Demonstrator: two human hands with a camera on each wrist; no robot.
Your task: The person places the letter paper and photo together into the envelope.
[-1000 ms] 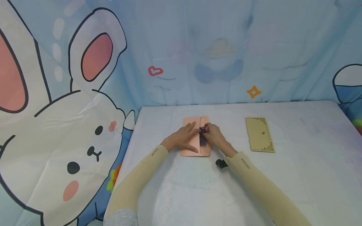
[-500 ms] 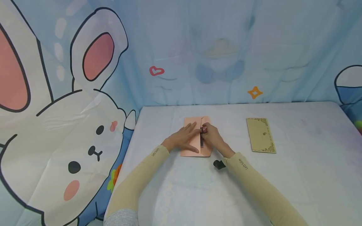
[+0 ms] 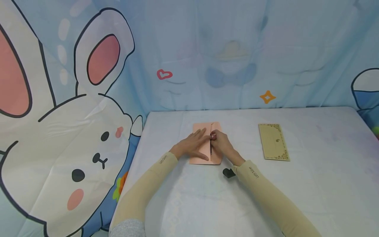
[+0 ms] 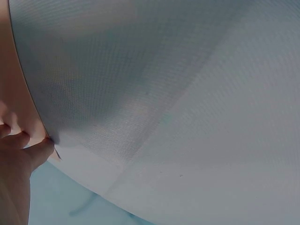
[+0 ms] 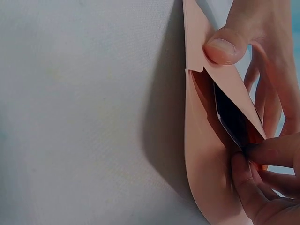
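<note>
A peach paper envelope lies on the white table with its flap side up. My left hand presses it down, fingers spread flat across the left part; its thumb rests on the paper near the opening. With thumb and fingertips, my right hand pinches a dark, thin card at the envelope's mouth. Most of the card sits inside the pocket, hidden by the paper. The unfolded flap bows upward beside the card in the right wrist view.
A yellow envelope with an ornate brown border lies to the right on the white table. A small black object shows at the right wrist. A blue cartoon curtain hangs behind and left of the table.
The dark card has slid leftward into the peach envelope, from a wide strip showing to a thin sliver. My right hand moved slightly left with it; my left hand stays on the envelope.
</note>
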